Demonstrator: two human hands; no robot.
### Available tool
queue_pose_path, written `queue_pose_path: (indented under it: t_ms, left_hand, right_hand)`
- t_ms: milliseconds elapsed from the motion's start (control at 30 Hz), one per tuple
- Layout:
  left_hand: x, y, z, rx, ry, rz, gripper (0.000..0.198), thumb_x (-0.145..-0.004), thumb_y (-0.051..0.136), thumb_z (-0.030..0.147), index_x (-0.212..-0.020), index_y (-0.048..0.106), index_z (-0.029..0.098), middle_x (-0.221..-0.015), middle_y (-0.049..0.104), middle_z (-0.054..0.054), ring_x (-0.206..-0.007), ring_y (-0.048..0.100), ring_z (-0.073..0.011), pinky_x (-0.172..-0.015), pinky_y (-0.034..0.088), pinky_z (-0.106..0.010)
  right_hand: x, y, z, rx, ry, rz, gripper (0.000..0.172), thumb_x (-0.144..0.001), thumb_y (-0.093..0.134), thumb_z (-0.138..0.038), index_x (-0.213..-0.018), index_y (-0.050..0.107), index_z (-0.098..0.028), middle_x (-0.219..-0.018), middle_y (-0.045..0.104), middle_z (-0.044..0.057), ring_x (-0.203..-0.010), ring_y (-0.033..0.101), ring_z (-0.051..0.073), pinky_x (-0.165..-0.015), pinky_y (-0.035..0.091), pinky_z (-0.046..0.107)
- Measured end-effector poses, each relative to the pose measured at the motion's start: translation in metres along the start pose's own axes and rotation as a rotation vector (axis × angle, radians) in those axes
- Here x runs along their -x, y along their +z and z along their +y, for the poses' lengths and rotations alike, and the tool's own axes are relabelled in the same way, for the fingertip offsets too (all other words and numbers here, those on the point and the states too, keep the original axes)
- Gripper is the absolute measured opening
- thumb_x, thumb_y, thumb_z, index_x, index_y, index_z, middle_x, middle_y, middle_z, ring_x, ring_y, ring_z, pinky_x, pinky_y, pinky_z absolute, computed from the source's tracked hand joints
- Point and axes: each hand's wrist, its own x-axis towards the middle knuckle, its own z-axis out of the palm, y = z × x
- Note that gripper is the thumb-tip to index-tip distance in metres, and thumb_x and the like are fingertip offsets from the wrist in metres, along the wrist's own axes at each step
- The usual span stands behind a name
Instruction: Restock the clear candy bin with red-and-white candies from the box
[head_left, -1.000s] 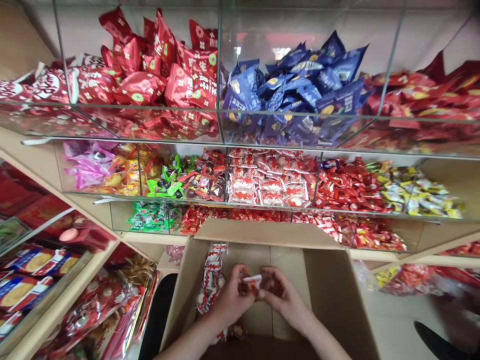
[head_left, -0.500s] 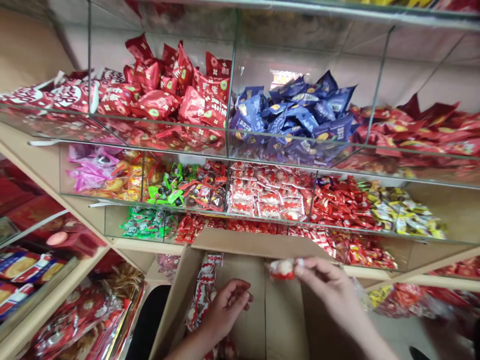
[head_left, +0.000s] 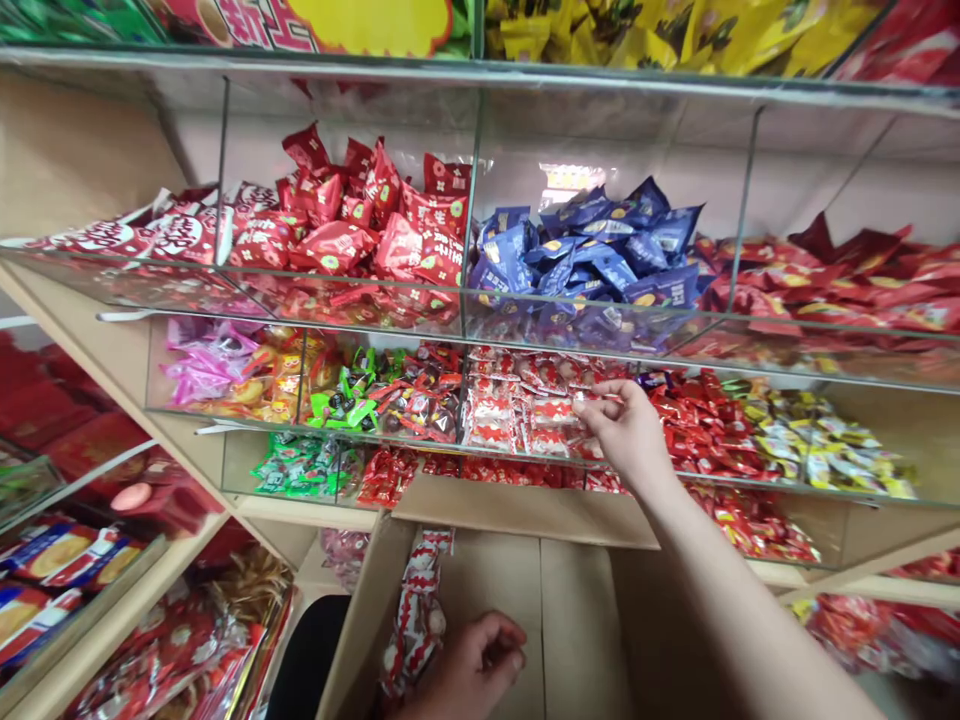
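Note:
My right hand [head_left: 628,428] reaches over the box to a shelf compartment of red-and-white wrapped sweets [head_left: 517,415]. Its thumb and fingers pinch the end of a red-and-white sweet packet [head_left: 553,411], level with the packets lying in rows there. Low inside the cardboard box [head_left: 525,508], my left hand [head_left: 480,660] is loosely curled, with a gap between thumb and fingers and nothing seen in it. Beside it, along the box's left wall, lies a column of similar red-and-white packets [head_left: 421,590].
Clear dividers part the shelf bins. Above are red bags [head_left: 337,240] and blue bags [head_left: 592,245]; green-wrapped sweets [head_left: 300,465] lie lower left. The upper shelf's front edge [head_left: 525,345] overhangs the compartment. At lower left stand more shelves with red packages [head_left: 172,640].
My right hand has moved up and forward from above the box to the shelf compartment with the packet. My left hand sits lower in the picture. The view has tilted upward.

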Motion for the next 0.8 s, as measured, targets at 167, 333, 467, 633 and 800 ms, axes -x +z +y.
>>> queue_pose_path:
  t_ms: [167,333,467,633,800]
  left_hand:
    - [-0.001,0.001,-0.002,-0.074,-0.007,-0.036,0.016,-0.072,0.052,0.027,-0.083,0.057,0.017,-0.072,0.056,0.001,-0.069,0.050,-0.0126,-0.065,0.039,-0.022]
    - [0.000,0.002,0.003,-0.165,-0.033,-0.070,0.015,-0.070,0.051,0.022,-0.082,0.058,0.017,-0.074,0.058,0.000,-0.070,0.051,-0.0130,-0.067,0.039,-0.022]
    - [0.001,0.002,0.006,-0.201,-0.062,-0.102,0.016,-0.068,0.052,0.021,-0.082,0.059,0.019,-0.073,0.060,0.001,-0.070,0.052,-0.0126,-0.065,0.040,-0.022]
    - [0.002,0.000,0.003,-0.273,-0.031,-0.122,0.020,-0.069,0.050,0.020,-0.087,0.060,0.018,-0.076,0.062,-0.001,-0.070,0.053,-0.0130,-0.064,0.039,-0.022]
    - [0.001,0.001,-0.003,-0.290,-0.026,-0.143,0.024,-0.069,0.049,0.019,-0.089,0.061,0.017,-0.078,0.064,-0.002,-0.071,0.054,-0.0137,-0.062,0.039,-0.022]
  right_hand:
    - [-0.011,-0.008,-0.002,0.169,-0.044,0.036,0.027,-0.062,0.062,-0.042,-0.071,0.055,-0.018,-0.056,0.056,-0.001,-0.045,0.049,0.012,-0.047,0.039,0.026]
    - [-0.009,-0.007,-0.002,0.157,0.022,-0.025,0.025,-0.062,0.063,-0.040,-0.073,0.058,-0.018,-0.054,0.057,-0.001,-0.042,0.051,0.012,-0.043,0.041,0.027]
    - [-0.009,-0.002,-0.005,0.037,-0.017,-0.015,0.030,-0.060,0.065,-0.042,-0.076,0.059,-0.017,-0.060,0.060,0.001,-0.047,0.056,0.013,-0.042,0.043,0.025]
    - [-0.010,0.004,-0.011,-0.257,0.124,0.035,0.035,-0.053,0.073,-0.037,-0.077,0.059,-0.016,-0.062,0.060,0.000,-0.052,0.061,0.014,-0.041,0.046,0.023]
    - [-0.008,0.013,-0.013,-0.371,0.148,0.047,0.030,-0.049,0.075,-0.029,-0.072,0.059,-0.016,-0.060,0.059,-0.003,-0.046,0.058,0.009,-0.048,0.048,0.023]
